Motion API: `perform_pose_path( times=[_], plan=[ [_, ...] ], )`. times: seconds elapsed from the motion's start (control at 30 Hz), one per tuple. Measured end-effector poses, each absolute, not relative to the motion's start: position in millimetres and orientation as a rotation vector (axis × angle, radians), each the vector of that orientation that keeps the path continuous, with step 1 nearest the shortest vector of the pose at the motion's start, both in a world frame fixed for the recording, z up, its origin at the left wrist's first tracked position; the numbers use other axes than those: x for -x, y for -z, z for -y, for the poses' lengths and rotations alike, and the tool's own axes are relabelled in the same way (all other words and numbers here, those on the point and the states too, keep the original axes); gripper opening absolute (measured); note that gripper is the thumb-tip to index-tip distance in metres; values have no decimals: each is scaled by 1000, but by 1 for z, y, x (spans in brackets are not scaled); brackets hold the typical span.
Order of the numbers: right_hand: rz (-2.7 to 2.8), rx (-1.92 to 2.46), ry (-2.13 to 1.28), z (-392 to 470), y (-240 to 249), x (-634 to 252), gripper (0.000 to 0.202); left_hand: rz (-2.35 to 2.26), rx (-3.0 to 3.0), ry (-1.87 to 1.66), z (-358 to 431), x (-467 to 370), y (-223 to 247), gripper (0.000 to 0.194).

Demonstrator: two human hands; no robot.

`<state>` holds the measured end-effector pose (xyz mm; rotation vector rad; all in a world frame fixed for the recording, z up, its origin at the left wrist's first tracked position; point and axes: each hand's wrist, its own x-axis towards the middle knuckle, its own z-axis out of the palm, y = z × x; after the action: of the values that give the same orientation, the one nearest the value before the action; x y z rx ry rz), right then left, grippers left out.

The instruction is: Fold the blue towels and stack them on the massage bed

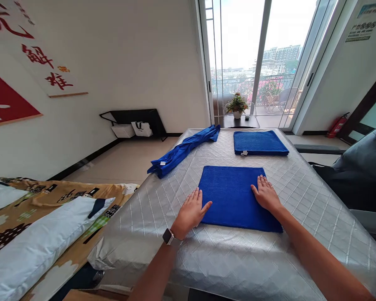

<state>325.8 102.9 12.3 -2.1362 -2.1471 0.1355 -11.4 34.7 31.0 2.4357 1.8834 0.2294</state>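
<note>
Three lots of blue cloth on silver quilted cover [313, 196]. Neat stack [258, 142], 1 o'clock — looks finished. Middle cloth [228, 192] lies flat, edges fairly straight; left hand [189, 213] at its 9 o'clock, right hand [267, 195] near 3, both open, palms down, gripping nothing. Loose bundle [188, 148], 11 o'clock — rumpled, not flattened.

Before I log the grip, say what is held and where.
Nothing is held: the left hand and right hand lie open at either side of the flat cloth.
</note>
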Motion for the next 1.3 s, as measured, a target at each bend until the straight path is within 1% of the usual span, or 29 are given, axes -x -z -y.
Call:
perform_pose_path(
  times=[0.07, 0.13, 0.27, 0.37, 0.43, 0.57, 0.67, 0.77, 0.97, 1.17, 1.3],
  plan=[
    [2139, 2118, -138, -103, -5, -328, 76, -1821, -2493, -275, -52, -22, -39, 81],
    [2147, 2106, -111, -103, -1, -331, 75, -1658, -2593, -321, -70, -70, -42, 76],
    [2180, 2081, -67, -104, 2, -333, 72, -1331, -2737, -375, -99, -162, -32, 74],
    [2189, 2080, -67, -104, 1, -333, 70, -1311, -2730, -353, -110, -183, -22, 73],
    [2173, 2092, -83, -103, -1, -332, 71, -1377, -2702, -331, -116, -170, -17, 75],
    [2154, 2102, -110, -102, -5, -330, 73, -1560, -2577, -303, -129, -108, -16, 79],
    [2161, 2122, -101, -102, -7, -329, 72, -1785, -2433, -297, -140, -59, -19, 86],
    [2178, 2139, -75, -100, -8, -329, 72, -1967, -2303, -305, -148, -26, -20, 92],
    [2236, 2152, -32, -110, -12, -332, 72, -1998, -2264, -275, -153, -14, -17, 90],
    [2254, 2039, -50, -163, -24, -328, 71, -2006, -2253, -239, -152, -16, -20, 86],
    [2220, 2065, -85, -191, -14, -331, 72, -1997, -2246, -221, -150, -16, -21, 87]
  ],
)
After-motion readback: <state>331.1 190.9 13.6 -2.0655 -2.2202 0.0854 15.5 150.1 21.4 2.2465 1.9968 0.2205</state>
